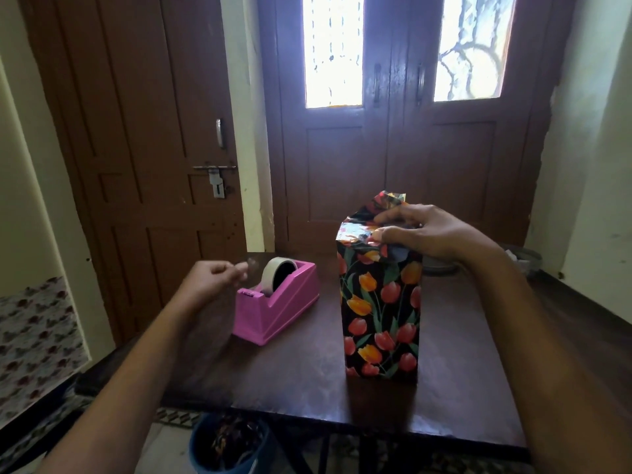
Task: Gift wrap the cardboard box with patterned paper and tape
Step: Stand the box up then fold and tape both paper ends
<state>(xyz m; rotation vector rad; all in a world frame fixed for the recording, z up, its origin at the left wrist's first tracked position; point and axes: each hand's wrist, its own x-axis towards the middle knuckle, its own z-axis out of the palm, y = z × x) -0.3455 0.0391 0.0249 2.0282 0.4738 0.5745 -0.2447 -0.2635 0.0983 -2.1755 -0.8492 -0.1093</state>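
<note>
A tall box wrapped in black paper with red and orange tulips stands upright on the dark wooden table. Its top paper is folded, with one flap sticking up at the back. My right hand rests on the top, fingers pressing the folded paper down. A pink tape dispenser with a roll of tape sits left of the box. My left hand hovers just left of the dispenser, pinching a short strip of clear tape between thumb and fingers.
A blue bin with paper scraps stands on the floor below the table's front edge. Brown doors fill the wall behind. A grey dish lies behind the box on the right.
</note>
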